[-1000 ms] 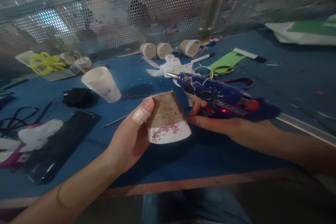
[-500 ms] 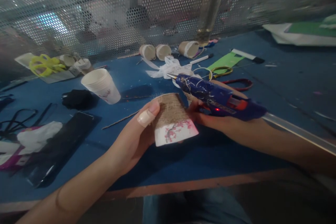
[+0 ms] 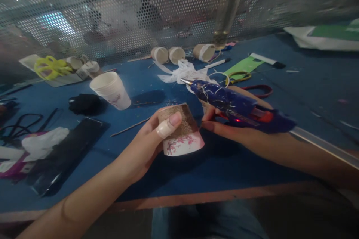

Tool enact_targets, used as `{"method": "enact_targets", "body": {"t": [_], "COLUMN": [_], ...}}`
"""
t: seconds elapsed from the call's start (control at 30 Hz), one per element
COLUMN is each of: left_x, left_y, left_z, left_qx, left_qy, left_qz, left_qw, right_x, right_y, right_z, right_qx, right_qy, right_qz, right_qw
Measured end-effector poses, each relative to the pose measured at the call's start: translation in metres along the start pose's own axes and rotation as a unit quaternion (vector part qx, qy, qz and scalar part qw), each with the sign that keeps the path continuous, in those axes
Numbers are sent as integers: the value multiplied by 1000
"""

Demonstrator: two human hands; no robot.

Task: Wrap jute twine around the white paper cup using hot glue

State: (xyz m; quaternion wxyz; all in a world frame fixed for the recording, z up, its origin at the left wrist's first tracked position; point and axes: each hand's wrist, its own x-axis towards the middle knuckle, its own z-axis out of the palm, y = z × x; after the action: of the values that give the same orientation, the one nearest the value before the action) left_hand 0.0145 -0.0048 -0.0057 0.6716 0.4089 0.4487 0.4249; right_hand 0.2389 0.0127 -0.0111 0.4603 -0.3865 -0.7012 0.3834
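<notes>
My left hand (image 3: pixel 148 142) grips an upside-down paper cup (image 3: pixel 182 134) wrapped in brown jute twine, its white rim with a pink flower print facing me. A bandage covers my thumb, which lies across the twine. My right hand (image 3: pixel 224 127) holds a blue hot glue gun (image 3: pixel 235 102) with a red light lit; its metal nozzle points left, above and behind the cup. The fingertips of that hand touch the cup's right side.
On the blue table (image 3: pixel 308 93) lie a stack of white paper cups (image 3: pixel 110 89), yellow scissors (image 3: pixel 50 67), red-handled scissors (image 3: pixel 256 89), white fabric scraps (image 3: pixel 183 71), twine-wrapped cups (image 3: pixel 174 54), a black phone (image 3: pixel 67 153) and cables. A perforated metal screen (image 3: pixel 112 11) backs the table.
My left hand has turned the cup, and my thumb has slid further across the twine. The glue gun has stayed just above the cup.
</notes>
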Motion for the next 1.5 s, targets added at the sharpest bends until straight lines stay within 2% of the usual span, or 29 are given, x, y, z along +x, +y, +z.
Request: {"method": "enact_targets", "body": {"t": [0.13,0.43,0.67,0.93,1.07,1.3,1.43,1.5], "left_x": [0,6,3,4,3,3,3,4], "left_y": [1,0,3,5,7,5,5,7], "left_z": [-1,-6,-5,-3,-2,-6,-5,-3], "left_qx": [-8,-43,-77,-101,-95,-95,-98,-100], "left_qy": [2,-22,5,26,24,60,53,48], "left_qz": [0,57,86,101,107,147,151,144], "left_qw": [1000,997,993,989,989,983,982,983], "right_x": [-1,-3,-2,-3,-3,2,2,3], "right_y": [2,-3,-3,-6,3,21,19,16], "right_z": [-2,-6,-6,-7,-9,-12,-12,-12], "right_qx": [-17,-41,-63,-78,-105,-96,-118,-131], "right_qy": [6,2,28,28,33,46,45,66], "right_qz": [-13,-20,-24,-20,-36,-36,-32,-36], "right_qw": [1000,999,997,996,993,994,991,989]}}
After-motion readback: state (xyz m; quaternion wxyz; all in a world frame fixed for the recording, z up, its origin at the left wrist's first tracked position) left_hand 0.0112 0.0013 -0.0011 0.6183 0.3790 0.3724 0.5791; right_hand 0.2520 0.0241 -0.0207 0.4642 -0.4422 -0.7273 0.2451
